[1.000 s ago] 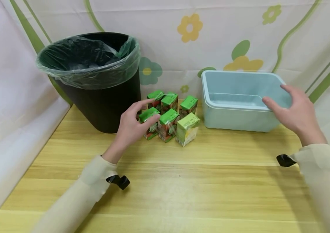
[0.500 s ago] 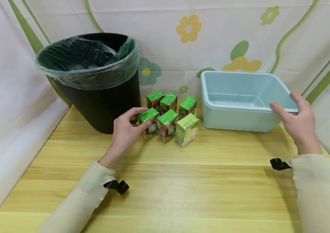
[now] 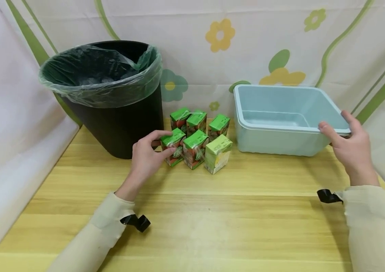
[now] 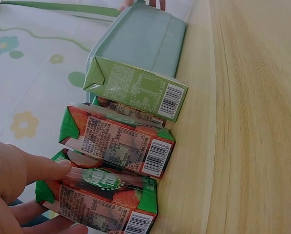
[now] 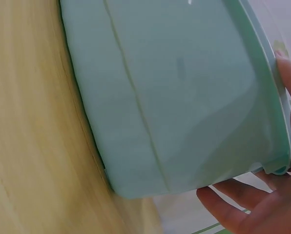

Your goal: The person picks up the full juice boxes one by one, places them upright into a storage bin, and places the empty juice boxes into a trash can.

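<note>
My left hand [image 3: 146,156] pinches the front-left juice box [image 3: 178,152], a red carton with a green top, between thumb and fingers. In the left wrist view the thumb lies along one face of the juice box [image 4: 99,209] and the fingers reach its other side. Several more upright cartons stand close beside it, including a light green juice box [image 3: 218,154] at the front right. At the right, my right hand [image 3: 357,147] grips the front-right corner of a pale blue plastic bin [image 3: 277,141]. Its thumb is over the rim, with the fingers against the outside wall in the right wrist view.
A black trash can [image 3: 127,130] with a translucent green liner [image 3: 110,96] stands at the back left, right beside the cartons. Behind everything hangs a flowered white cloth [image 3: 195,37]. The wooden table [image 3: 212,226] extends in front of the cartons and bin.
My left hand has come down and back from over the cartons onto the front-left juice box. My right hand has moved from above the bin to its front-right corner and taken hold.
</note>
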Available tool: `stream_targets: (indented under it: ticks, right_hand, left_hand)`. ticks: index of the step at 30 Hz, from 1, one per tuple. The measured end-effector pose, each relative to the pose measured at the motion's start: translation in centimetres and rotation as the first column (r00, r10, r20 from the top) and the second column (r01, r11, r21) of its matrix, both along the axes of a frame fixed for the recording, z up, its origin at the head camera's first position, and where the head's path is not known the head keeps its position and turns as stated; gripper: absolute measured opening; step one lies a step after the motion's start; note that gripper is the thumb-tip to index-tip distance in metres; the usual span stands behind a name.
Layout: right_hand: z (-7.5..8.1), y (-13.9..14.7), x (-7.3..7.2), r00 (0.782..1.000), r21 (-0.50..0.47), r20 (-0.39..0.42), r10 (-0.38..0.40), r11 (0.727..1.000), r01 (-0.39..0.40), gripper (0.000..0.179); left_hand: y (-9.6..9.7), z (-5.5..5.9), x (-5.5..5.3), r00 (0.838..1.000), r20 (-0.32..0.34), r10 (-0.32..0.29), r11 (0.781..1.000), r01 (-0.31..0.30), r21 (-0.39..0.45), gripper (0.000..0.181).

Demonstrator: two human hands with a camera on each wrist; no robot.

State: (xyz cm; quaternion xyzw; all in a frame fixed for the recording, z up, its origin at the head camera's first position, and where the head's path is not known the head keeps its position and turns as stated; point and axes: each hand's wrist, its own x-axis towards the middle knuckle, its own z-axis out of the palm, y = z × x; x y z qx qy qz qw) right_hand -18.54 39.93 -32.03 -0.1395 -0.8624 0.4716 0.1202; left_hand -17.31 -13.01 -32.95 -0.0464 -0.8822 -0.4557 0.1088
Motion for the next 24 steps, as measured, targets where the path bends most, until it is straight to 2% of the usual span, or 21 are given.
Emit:
stream_targets:
  ticks: [10, 17, 24]
  right_hand:
    - [-0.49, -0.06, 0.16, 1.0, 0.006, 0.004, -0.012, 1.0, 0.012, 0.087]
    - [-0.28, 0.07, 0.39, 1.0, 0.045, 0.012, -0.015, 0.999, 0.015, 0.087]
    - [-0.04, 0.05, 0.24, 1.0, 0.049, 0.009, -0.006, 0.999, 0.005, 0.087]
  left_hand:
    - [-0.22, -0.46, -0.03, 1.0, 0.018, 0.016, 0.999, -0.017, 0.048, 0.04]
    - [-0.1, -0.74, -0.18, 0.997, -0.049, 0.059, 0.993, -0.054, 0.109, 0.03]
    - [-0.12, -0.12, -0.14, 0.987, -0.113, 0.118, 0.983, -0.099, 0.156, 0.024]
